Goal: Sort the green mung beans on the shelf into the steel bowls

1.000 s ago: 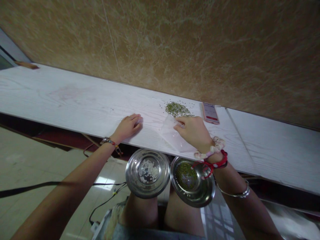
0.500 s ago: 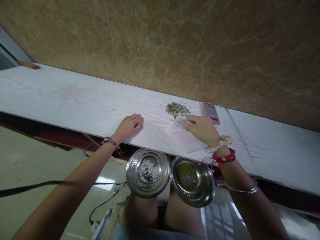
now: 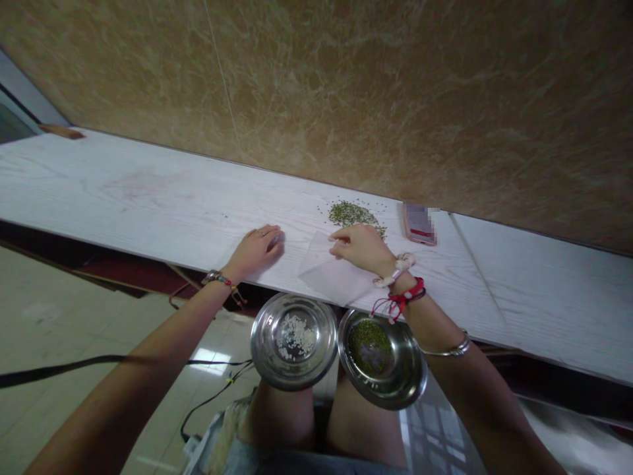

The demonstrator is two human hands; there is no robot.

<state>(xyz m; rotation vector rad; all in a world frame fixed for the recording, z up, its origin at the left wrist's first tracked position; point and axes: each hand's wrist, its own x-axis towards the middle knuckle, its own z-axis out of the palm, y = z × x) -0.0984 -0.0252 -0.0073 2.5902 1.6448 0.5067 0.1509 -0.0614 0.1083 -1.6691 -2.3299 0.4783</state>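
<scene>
My left hand (image 3: 257, 249) lies on the white wooden tabletop (image 3: 148, 198) with its fingers curled loosely down and nothing visible in it. My right hand (image 3: 359, 247) pinches the far edge of a clear plastic sheet (image 3: 321, 274) that lies flat on the table in front of me. Just behind this hand is a pile of green beans (image 3: 351, 213). On my lap sit two steel bowls: the left bowl (image 3: 293, 341) holds white grains, the right bowl (image 3: 383, 357) holds green beans.
A phone (image 3: 419, 223) lies on the table right of the bean pile, near the brown marbled wall (image 3: 395, 99). A black cable (image 3: 99, 363) runs over the tiled floor at the left. A brown object (image 3: 62, 132) sits at the table's far left end.
My right hand went out toward the bean pile with the plastic sheet, then drew back left and nearer to me. My left hand stayed in place.
</scene>
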